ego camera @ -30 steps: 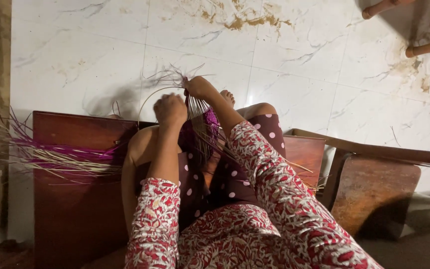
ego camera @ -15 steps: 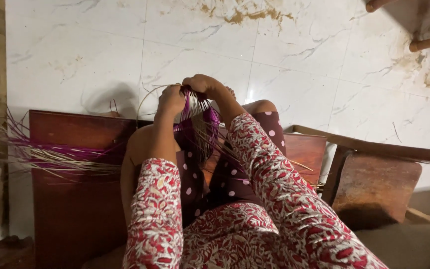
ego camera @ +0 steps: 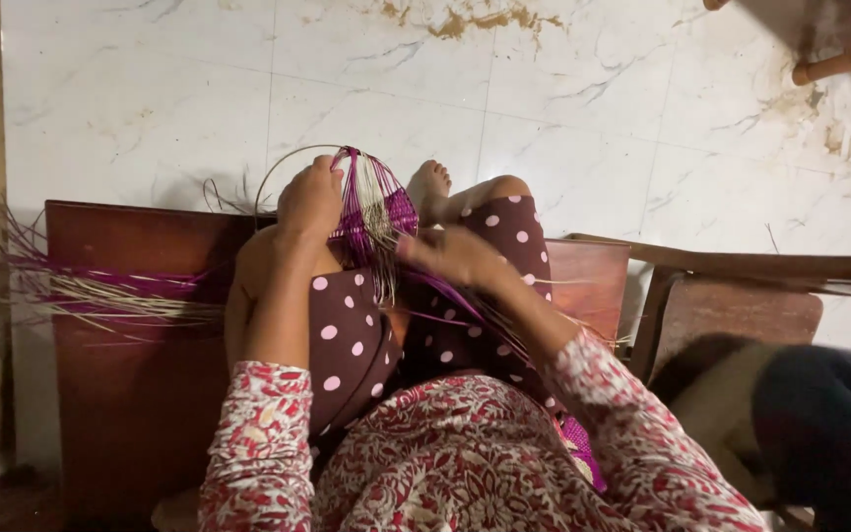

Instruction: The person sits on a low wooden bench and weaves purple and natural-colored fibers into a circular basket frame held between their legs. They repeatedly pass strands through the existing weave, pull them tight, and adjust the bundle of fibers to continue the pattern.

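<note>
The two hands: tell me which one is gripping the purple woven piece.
The left hand: it clasps the purple woven piece at its left edge. The right hand, blurred, sits lower among the loose purple strands.

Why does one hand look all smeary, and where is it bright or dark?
In the head view the right hand is blurred, as if mid-motion, while the left hand, gripping the purple woven piece, looks sharp; the white tiled floor is brightly lit; the wooden bench and the lower corners are dim and shadowy.
</note>
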